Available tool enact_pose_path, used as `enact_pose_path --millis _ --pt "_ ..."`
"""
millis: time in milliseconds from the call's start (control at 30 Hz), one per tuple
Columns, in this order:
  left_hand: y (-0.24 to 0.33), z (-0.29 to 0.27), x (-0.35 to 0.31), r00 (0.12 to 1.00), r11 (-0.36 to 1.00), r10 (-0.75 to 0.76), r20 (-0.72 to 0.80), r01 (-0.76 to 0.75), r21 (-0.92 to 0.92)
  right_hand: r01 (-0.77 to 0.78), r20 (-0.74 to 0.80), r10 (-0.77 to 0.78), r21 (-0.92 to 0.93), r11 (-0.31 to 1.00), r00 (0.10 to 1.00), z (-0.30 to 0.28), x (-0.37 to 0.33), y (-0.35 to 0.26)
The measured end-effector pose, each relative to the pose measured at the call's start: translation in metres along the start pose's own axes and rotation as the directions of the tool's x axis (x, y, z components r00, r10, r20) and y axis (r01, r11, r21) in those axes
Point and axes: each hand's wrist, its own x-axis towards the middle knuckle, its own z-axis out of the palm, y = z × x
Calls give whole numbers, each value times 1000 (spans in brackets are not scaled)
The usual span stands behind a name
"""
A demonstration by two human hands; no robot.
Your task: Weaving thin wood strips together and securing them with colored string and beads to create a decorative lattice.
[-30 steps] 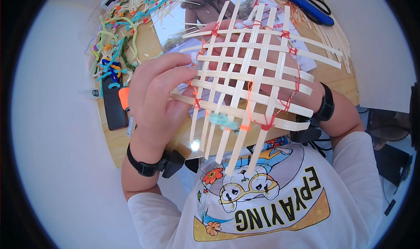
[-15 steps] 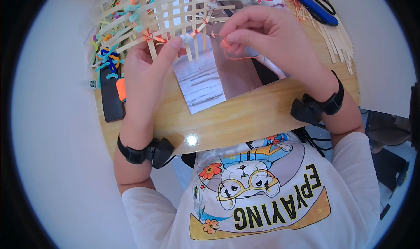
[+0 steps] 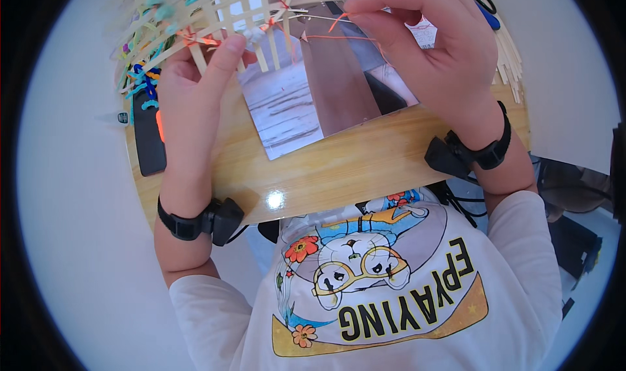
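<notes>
My left hand (image 3: 195,84) pinches the near edge of an open lattice woven from pale flat strips (image 3: 264,18), thumb on top by a white fluffy tuft. Orange-red string is knotted around several crossings of the lattice. Right of it, my right hand (image 3: 433,51) is raised with thumb and forefinger pressed together on a thin orange string (image 3: 336,37). One stretch of that string runs from the lattice side toward the palm. Under the lattice lies a glossy printed sheet (image 3: 287,120) with pale and brown areas.
Colourful fuzzy wires (image 3: 147,77) are heaped at the left, beside a dark oblong case (image 3: 150,142) and an orange item (image 3: 161,127). Loose pale strips (image 3: 510,61) and a blue-handled tool (image 3: 489,18) lie at the right. The wooden table's (image 3: 339,165) near edge faces me.
My right hand has moved up and right, drawing the orange string out longer. The lattice and my left hand have shifted slightly left and up in the picture.
</notes>
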Motion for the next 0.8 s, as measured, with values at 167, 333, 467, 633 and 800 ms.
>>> enact_pose_path --millis 167,333,467,633,800 --pt "5 -2 0 988 990 143 -53 -144 -9 -229 112 211 188 955 971 4 -7 -1" --pt "4 -3 0 992 986 111 -57 -117 -118 -688 553 411 553 469 725 34 -28 13" --pt "5 -3 -2 997 984 83 -4 -83 -157 -666 595 315 578 471 739 48 -32 7" --pt "5 -3 2 989 989 127 -77 -133 -69 -743 689 297 547 385 661 7 -11 -9" --pt "9 -9 3 990 992 117 -75 -120 -35 -732 660 382 398 553 647 -21 -2 9"
